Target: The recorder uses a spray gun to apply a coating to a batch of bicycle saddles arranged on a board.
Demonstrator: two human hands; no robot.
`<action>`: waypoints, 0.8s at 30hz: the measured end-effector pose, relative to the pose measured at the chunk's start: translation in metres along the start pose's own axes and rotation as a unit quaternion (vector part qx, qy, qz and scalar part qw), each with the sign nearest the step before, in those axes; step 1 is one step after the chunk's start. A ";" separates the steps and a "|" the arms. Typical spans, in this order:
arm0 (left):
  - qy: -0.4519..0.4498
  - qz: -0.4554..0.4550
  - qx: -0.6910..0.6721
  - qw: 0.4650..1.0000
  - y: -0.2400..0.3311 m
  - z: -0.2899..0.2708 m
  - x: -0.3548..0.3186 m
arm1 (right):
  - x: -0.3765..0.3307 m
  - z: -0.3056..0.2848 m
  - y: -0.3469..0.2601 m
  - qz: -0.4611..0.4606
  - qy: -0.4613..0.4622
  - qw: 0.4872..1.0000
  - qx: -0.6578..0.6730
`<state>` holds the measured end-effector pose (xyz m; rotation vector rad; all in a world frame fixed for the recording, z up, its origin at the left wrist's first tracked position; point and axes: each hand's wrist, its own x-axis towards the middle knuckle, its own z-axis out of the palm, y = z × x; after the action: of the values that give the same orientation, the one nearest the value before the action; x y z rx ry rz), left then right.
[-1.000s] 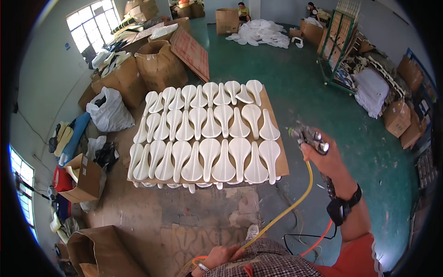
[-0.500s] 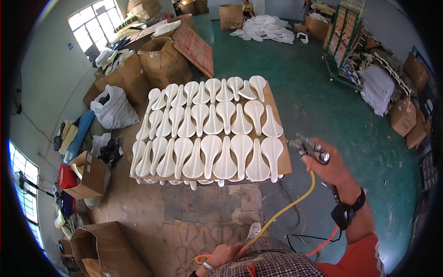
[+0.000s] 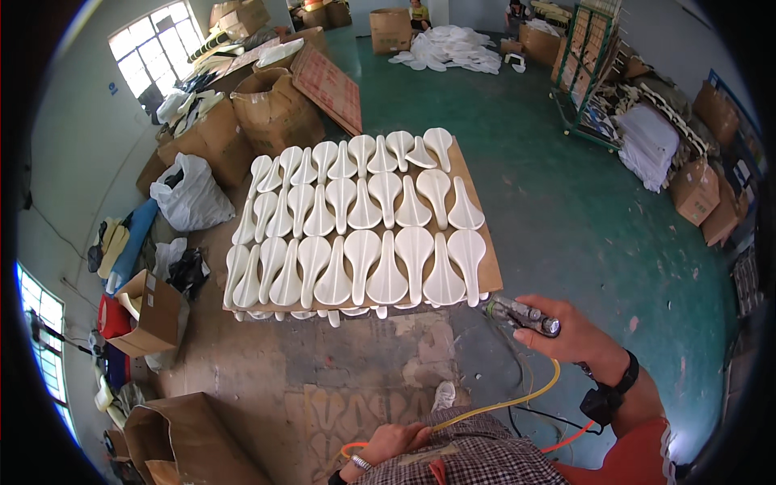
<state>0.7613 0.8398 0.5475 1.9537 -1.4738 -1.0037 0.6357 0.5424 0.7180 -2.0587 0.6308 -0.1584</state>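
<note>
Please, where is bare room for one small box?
Green floor is mostly bare between the cardboard sheet and the green rack; brown floor, between the sheet and the near open carton. Crowded: the sheet itself, under white saddle shapes, and the left wall, with cartons and bags.

Window: bright, with little squares, upper left
White bag: big and puffy, at the left side
Brown box: open, at the bottom left
Reddish board: tipped sideways, top, left of middle
Green rack: tall, at the upper right
</note>
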 end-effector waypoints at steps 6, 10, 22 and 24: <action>0.019 0.019 0.004 1.000 -0.003 0.008 -0.009 | 0.017 0.000 0.000 -0.007 0.105 0.993 0.056; 0.003 0.017 0.010 1.000 -0.004 0.007 -0.014 | -0.003 0.008 -0.003 0.025 0.085 0.996 0.013; -0.007 0.025 0.020 0.999 0.003 0.009 -0.010 | -0.009 0.005 0.011 0.023 0.121 0.991 0.048; -0.007 0.026 0.028 0.999 0.005 0.007 -0.007 | -0.007 0.003 0.016 -0.010 0.117 0.993 0.025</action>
<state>0.7517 0.8458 0.5486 1.9404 -1.5677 -0.9664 0.6248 0.5409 0.7043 -2.0151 0.7405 -0.4287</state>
